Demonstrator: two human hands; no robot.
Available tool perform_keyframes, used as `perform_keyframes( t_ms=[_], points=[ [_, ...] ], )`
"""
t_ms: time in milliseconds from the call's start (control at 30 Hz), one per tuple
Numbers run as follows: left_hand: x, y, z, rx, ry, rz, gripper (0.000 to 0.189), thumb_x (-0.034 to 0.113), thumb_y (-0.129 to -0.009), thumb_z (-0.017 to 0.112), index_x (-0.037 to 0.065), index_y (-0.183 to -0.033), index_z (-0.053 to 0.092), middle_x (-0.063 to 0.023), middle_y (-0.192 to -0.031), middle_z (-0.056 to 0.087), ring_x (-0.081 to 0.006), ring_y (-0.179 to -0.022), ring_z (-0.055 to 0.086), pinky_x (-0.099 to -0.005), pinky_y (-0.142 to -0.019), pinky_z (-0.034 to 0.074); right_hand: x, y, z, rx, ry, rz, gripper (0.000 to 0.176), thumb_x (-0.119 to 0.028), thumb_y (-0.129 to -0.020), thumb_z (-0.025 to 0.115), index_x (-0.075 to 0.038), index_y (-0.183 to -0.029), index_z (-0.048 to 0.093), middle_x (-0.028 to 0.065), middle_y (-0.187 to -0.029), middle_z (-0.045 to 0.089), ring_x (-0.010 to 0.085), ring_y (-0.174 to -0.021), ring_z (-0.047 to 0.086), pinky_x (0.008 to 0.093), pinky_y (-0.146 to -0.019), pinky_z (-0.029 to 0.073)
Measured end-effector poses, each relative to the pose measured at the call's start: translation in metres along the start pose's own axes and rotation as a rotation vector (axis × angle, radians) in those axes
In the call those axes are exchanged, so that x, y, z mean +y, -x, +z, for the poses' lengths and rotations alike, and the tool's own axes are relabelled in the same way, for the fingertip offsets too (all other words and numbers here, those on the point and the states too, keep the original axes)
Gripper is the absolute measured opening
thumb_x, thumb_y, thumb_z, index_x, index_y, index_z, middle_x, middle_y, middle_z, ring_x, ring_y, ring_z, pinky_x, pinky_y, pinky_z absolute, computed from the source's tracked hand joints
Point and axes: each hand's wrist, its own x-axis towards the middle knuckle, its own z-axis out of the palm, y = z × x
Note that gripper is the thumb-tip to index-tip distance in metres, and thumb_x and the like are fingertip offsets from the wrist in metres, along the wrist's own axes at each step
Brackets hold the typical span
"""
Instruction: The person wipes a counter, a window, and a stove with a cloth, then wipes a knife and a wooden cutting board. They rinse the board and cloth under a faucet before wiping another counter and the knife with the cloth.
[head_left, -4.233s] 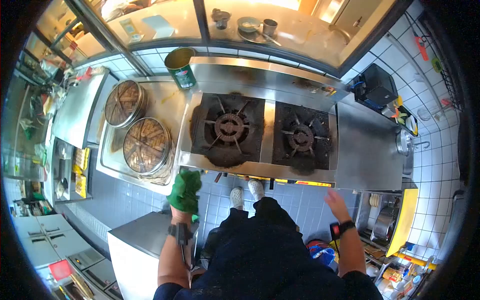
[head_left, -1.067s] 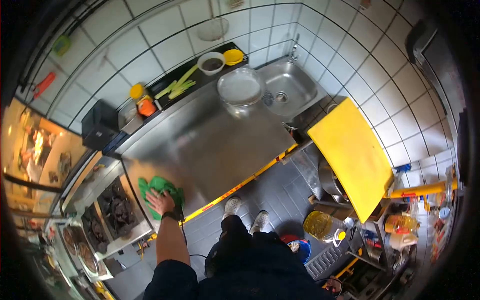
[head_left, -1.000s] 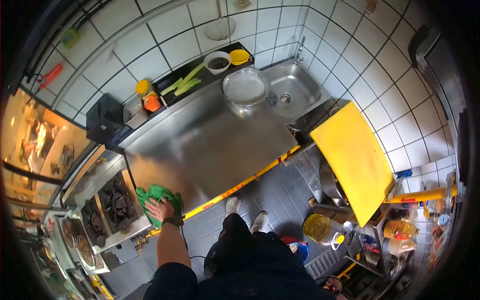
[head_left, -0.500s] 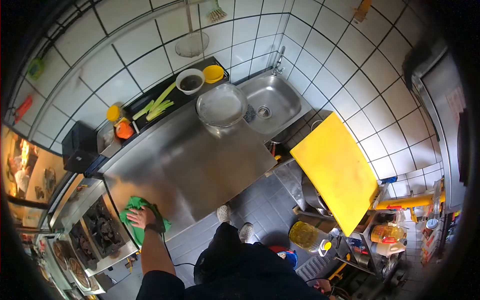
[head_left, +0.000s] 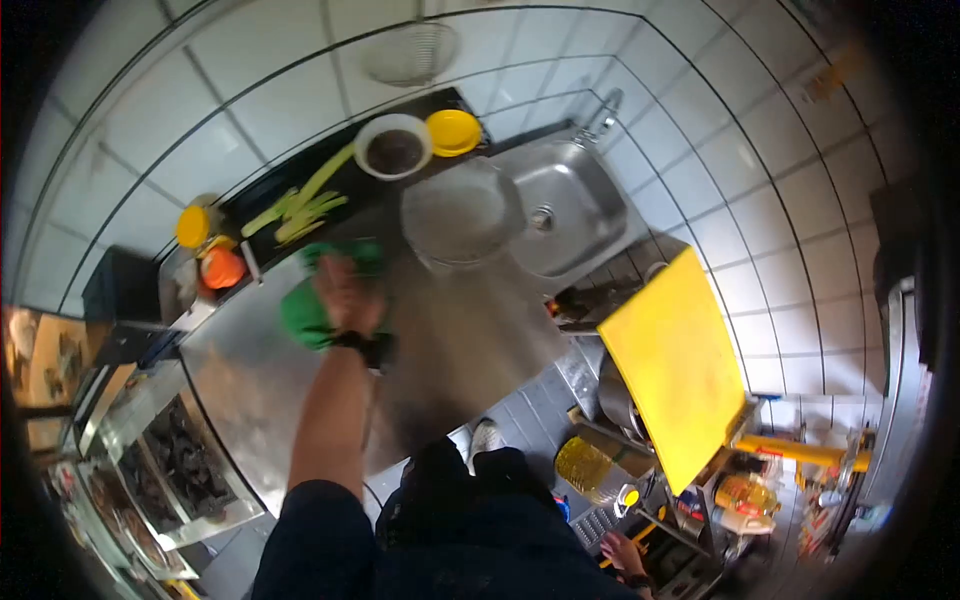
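Observation:
My left hand [head_left: 345, 293], blurred by motion, presses on a green cloth [head_left: 308, 312] and holds it against the steel counter [head_left: 450, 345]. The cloth bunches out on both sides of the hand. Just behind it, pale green vegetable stalks [head_left: 300, 212] lie on a black ledge. My right hand [head_left: 622, 553] is low at the right, beside the lower shelves, with its fingers apart and nothing visible in it.
A clear round lid or bowl [head_left: 462, 212] sits by the sink [head_left: 570, 205]. A white bowl [head_left: 393, 147] and yellow tub [head_left: 454, 132] stand behind. Left is a stove [head_left: 180, 455]; right, a yellow board [head_left: 675, 370] and an oil bottle [head_left: 592, 470].
My left hand and the green cloth have moved from the counter's front left up towards the back ledge. My right hand has come into view at the lower right. The view has shifted.

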Motion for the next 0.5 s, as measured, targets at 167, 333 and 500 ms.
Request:
perform_keyframes(
  t_ms=[167,333,500],
  points=[
    [0.083,0.095,0.028,-0.075,0.286,0.589,0.08,0.047,-0.087,0.059,0.003,-0.151,0.043,-0.0215,-0.162,0.03,-0.0336,-0.153,0.021,-0.0516,-0.125,0.012,-0.167,-0.045,0.028,-0.137,0.732,-0.795,0.041,-0.012,-0.097,0.065,-0.002,-0.135,0.056,0.008,-0.122,0.066,0.0204,-0.11,0.066,0.0318,-0.094,0.053],
    [0.02,0.203,0.072,0.13,0.415,0.61,0.078,0.053,-0.091,0.06,0.001,-0.148,0.045,-0.0214,-0.161,0.031,-0.0345,-0.152,0.025,-0.0523,-0.123,0.019,-0.351,-0.035,0.106,-0.27,0.704,-0.602,0.042,-0.017,-0.097,0.069,0.002,-0.133,0.059,0.0095,-0.125,0.066,0.0175,-0.111,0.064,0.0319,-0.098,0.05],
    [-0.098,0.31,0.102,0.333,0.29,-0.63,0.086,0.055,-0.093,0.059,-0.003,-0.152,0.036,-0.0265,-0.161,0.028,-0.0414,-0.149,0.026,-0.0543,-0.121,0.022,-0.469,-0.008,0.198,-0.516,1.154,-0.76,0.039,-0.015,-0.099,0.062,0.004,-0.133,0.06,0.0125,-0.126,0.068,0.0226,-0.118,0.063,0.0331,-0.103,0.048]
  ],
)
